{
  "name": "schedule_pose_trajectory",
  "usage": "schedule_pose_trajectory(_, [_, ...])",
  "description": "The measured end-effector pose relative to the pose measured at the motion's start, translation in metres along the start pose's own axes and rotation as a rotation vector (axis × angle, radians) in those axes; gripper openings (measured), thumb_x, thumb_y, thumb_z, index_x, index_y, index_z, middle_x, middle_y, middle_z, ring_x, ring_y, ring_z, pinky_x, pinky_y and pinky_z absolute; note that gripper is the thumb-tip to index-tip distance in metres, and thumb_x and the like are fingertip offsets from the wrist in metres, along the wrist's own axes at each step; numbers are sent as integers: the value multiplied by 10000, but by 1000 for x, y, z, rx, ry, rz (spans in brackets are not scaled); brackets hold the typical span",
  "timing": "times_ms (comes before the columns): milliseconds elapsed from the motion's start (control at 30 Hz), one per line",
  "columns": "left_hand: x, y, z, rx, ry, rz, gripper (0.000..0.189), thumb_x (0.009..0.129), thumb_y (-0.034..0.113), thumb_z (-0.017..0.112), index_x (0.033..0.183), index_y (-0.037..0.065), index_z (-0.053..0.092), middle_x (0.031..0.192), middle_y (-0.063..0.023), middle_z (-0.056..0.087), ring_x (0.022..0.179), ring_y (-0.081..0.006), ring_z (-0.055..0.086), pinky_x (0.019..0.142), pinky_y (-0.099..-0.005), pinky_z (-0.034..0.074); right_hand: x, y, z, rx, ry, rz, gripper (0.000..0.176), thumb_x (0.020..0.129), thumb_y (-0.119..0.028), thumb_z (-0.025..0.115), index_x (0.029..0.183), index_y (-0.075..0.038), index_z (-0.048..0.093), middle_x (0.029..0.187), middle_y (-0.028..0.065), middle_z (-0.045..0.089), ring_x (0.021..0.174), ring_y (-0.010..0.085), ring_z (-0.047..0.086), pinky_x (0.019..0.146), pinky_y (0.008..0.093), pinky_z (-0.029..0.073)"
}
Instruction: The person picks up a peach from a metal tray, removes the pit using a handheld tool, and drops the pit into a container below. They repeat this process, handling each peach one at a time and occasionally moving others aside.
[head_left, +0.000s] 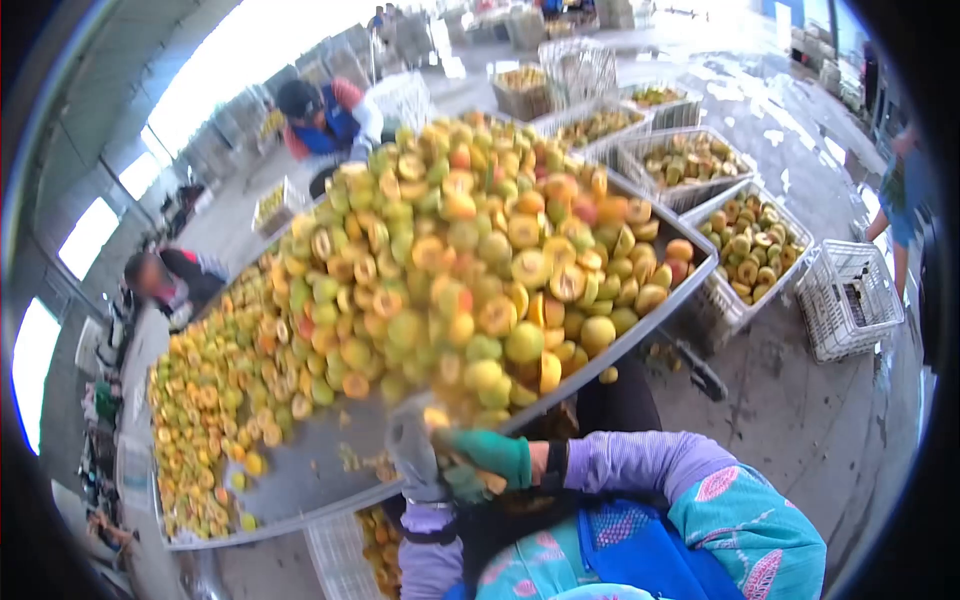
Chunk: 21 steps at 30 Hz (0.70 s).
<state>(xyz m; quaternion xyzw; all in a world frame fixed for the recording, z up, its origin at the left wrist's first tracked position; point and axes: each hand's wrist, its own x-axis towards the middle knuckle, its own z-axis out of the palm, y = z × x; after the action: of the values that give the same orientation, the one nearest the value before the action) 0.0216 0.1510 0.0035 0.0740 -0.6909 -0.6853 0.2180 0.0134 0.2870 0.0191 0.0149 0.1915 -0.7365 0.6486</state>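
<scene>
My left hand (415,450), in a grey glove, is at the near edge of a metal table (330,450), blurred by motion. A piece of yellow-orange fruit (436,415) shows at its fingertips. Close against it is my right hand (480,465), in a green glove with curled fingers. A pale orange patch (492,482) shows by the right fingers, too blurred to name. Just beyond both hands rises a large heap of apricot-like fruit (440,260), green to orange, many cut in half with the stone or hollow showing.
Fruit-filled crates (755,245) line the right side, near a white crate (850,300) and a black handle (705,378). Another crate (335,550) stands below the table. One person (325,120) works across the heap, another person (175,285) at left, a third (900,200) at right.
</scene>
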Motion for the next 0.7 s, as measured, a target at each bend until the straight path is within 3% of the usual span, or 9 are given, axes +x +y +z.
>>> schedule_pose_trajectory(67, [13,11,-4,68,-145,-74,340,969,273,462,996,-29,616,877,-159,659,774,-208,628,698,-308,509,-25,-12,33,-558,350,-148,484,894,-623,480,785,-153,449,470,-18,398,332,122,349,321,265,269])
schedule_pose_trajectory(200, [3,32,-6,-156,-359,-148,425,955,386,472,997,-18,596,810,-145,646,718,-212,617,661,-308,509,-23,-5,25,-44,-149,-26,409,962,-524,430,802,-150,466,502,-55,378,393,75,332,363,243,268])
schedule_pose_trajectory(233, [-2,30,-8,-388,-228,-355,458,942,429,480,1028,-10,580,814,-138,636,725,-214,611,652,-319,510,-18,2,25,60,-307,-50,380,981,-490,410,785,-167,455,520,-65,378,400,64,321,368,234,263])
schedule_pose_trajectory(333, [-18,25,-30,-523,-68,-273,294,930,312,541,994,35,613,861,-51,619,727,-148,571,630,-270,501,3,23,28,169,-490,-41,370,985,-482,402,768,-184,437,533,-67,378,402,61,328,375,229,263])
schedule_pose_trajectory(400, [-42,44,-49,-472,243,-383,238,917,292,550,996,73,601,840,-40,591,694,-140,552,585,-261,466,8,36,30,132,-586,88,379,987,-480,397,745,-192,436,507,-70,374,383,63,334,359,227,261])
schedule_pose_trajectory(500, [-73,66,-94,-489,524,-289,212,899,288,568,965,91,609,814,-58,583,607,-128,527,512,-270,416,-10,32,39,35,-396,85,406,969,-517,418,742,-182,444,485,-78,357,369,65,330,347,223,266])
schedule_pose_trajectory(567, [-80,37,-193,276,421,-392,274,868,303,589,980,54,618,839,-115,605,686,-231,578,602,-348,471,-15,12,15,-38,-162,103,416,953,-536,442,767,-165,466,510,-68,379,400,64,364,358,222,283])
schedule_pose_trajectory(667, [-53,32,-198,1621,357,-151,316,819,288,633,973,12,628,921,-165,628,842,-318,592,747,-430,474,-21,-5,-13,54,54,25,397,964,-506,436,793,-150,476,540,-34,409,443,98,411,386,240,320])
schedule_pose_trajectory(700, [-27,31,-177,1398,306,9,335,799,274,648,997,4,627,971,-180,628,922,-336,575,812,-443,452,-22,-7,-10,41,53,-17,393,967,-503,429,798,-152,479,544,-29,415,446,108,414,395,248,328])
